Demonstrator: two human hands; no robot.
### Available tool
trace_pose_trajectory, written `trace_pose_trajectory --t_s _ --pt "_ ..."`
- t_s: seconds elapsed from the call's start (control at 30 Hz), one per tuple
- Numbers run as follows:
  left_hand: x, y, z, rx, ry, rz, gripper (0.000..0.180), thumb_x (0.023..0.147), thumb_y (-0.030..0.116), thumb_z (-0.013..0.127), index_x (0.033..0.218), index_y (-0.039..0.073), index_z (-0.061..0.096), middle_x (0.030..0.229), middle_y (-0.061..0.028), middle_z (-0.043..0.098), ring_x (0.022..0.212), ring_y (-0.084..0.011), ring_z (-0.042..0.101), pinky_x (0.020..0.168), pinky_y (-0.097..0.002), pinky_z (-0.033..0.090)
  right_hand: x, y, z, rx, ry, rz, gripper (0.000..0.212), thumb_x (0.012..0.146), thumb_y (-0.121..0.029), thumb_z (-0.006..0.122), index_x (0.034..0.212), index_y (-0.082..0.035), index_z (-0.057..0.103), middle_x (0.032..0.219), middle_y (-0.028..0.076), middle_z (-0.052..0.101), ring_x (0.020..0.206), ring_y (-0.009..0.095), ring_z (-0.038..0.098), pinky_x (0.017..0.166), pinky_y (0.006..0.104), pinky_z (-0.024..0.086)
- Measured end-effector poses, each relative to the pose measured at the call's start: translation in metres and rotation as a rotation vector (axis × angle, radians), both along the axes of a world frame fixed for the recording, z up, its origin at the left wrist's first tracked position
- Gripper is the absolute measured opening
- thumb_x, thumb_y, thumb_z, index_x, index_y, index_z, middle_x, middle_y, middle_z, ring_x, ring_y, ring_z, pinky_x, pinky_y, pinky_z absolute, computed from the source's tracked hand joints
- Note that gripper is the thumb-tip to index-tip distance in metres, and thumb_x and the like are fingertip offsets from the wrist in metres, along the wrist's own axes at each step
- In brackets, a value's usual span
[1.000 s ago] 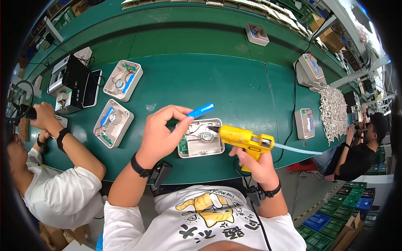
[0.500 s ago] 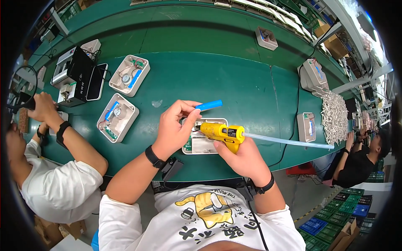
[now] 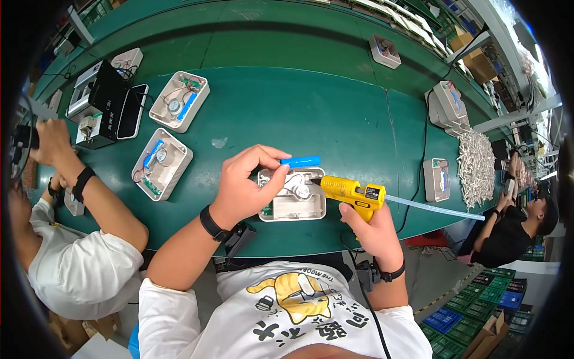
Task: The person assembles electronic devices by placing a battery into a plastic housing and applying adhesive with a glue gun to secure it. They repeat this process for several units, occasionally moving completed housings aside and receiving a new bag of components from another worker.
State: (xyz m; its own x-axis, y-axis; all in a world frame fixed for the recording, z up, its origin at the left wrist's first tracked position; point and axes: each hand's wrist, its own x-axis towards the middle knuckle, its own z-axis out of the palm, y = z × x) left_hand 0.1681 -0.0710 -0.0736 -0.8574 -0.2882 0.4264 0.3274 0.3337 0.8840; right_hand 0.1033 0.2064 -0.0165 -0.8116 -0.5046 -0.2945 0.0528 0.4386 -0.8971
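The left hand (image 3: 254, 180) pinches a blue cell (image 3: 304, 161) by one end, near the far rim of the case (image 3: 293, 216) on the tabletop (image 3: 299, 113). The right hand (image 3: 372, 227) grips the glue gun (image 3: 345, 189), nozzle (image 3: 315, 179) by the case's right end. I'd keep it clear of the left hand.

Plastic crates (image 3: 443, 321) (green and blue)
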Motion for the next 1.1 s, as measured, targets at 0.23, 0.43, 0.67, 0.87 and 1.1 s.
trace_pose_trajectory --t_s 0.23,0.43,0.67,0.87,1.1 --pt "-0.002 -0.003 -0.003 -0.180 0.027 0.005 0.020 0.084 0.001 0.083 0.084 0.007 0.064 0.096 -0.0056 0.082 0.065 -0.0120 0.070 0.084 -0.0324 0.053 0.003 -0.001 -0.003 -0.025 0.023 -0.041 0.034 0.102 -0.016 0.074 0.131 0.001 0.071 0.102 0.004 0.076 0.088 0.011 0.066 0.079 0.0291 0.054" --pt "-0.004 -0.004 0.001 -0.200 0.041 -0.014 0.020 0.082 -0.002 0.082 0.081 0.007 0.064 0.094 -0.0071 0.082 0.065 -0.0130 0.064 0.079 -0.0306 0.050 -0.002 0.000 0.001 0.024 -0.004 0.000 0.037 0.102 -0.016 0.074 0.134 0.001 0.070 0.108 0.006 0.078 0.092 0.013 0.069 0.082 0.0298 0.055" --pt "-0.001 -0.005 0.006 -0.338 -0.004 -0.080 0.022 0.081 0.003 0.082 0.080 0.007 0.061 0.095 -0.0076 0.079 0.072 -0.0177 0.067 0.084 -0.0346 0.050 -0.002 0.009 -0.002 -0.032 -0.010 -0.029 0.033 0.102 -0.021 0.074 0.128 0.000 0.071 0.094 0.001 0.072 0.078 0.008 0.064 0.065 0.0250 0.051" --pt "-0.004 -0.004 0.008 -0.356 -0.134 0.032 0.023 0.083 0.006 0.082 0.080 0.005 0.059 0.103 -0.0088 0.076 0.096 -0.0269 0.068 0.089 -0.0425 0.051 -0.007 0.008 -0.008 -0.089 -0.036 -0.071 0.032 0.103 -0.024 0.072 0.125 -0.002 0.071 0.092 -0.001 0.072 0.072 0.005 0.063 0.054 0.0219 0.048" --pt "-0.005 -0.004 0.009 -0.078 -0.389 -0.093 0.014 0.088 0.005 0.079 0.101 0.009 0.074 0.104 -0.0065 0.073 0.105 -0.0255 0.064 0.096 -0.0390 0.048 -0.011 0.002 -0.011 -0.083 0.011 -0.036 0.031 0.100 -0.020 0.076 0.124 0.000 0.072 0.095 0.002 0.074 0.076 0.007 0.064 0.061 0.0250 0.050"
